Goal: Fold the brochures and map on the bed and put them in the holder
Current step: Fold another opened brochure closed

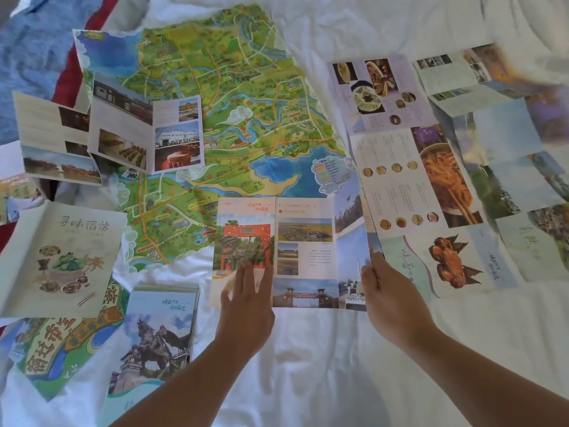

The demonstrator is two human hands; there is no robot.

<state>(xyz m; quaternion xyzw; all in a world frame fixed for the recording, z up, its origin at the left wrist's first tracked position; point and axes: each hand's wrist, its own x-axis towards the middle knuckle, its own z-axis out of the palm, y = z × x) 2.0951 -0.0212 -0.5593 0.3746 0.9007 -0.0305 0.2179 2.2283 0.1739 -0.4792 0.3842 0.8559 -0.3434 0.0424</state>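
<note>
Glossy creased brochure (pixel 303 238), lower centre on rumpled sheet (pixel 311 365): left hand (pixel 248 306) presses it flat-fingered, right hand (pixel 389 298) pinches its edge

1. White sheet (pixel 323 349) fills most of the view. It is rumpled, with soft creases across the lower middle and deeper folds bunched along the top right.
2. Blue cloth (pixel 30 57) lies in the upper left corner (a nubbly, towel-like weave) and reaches the left edge of the view.
3. Red cloth (pixel 69 78) runs as a narrow slanted band between the blue cloth and the sheet, touching both. A darker red patch shows lower down at the left edge.
</note>
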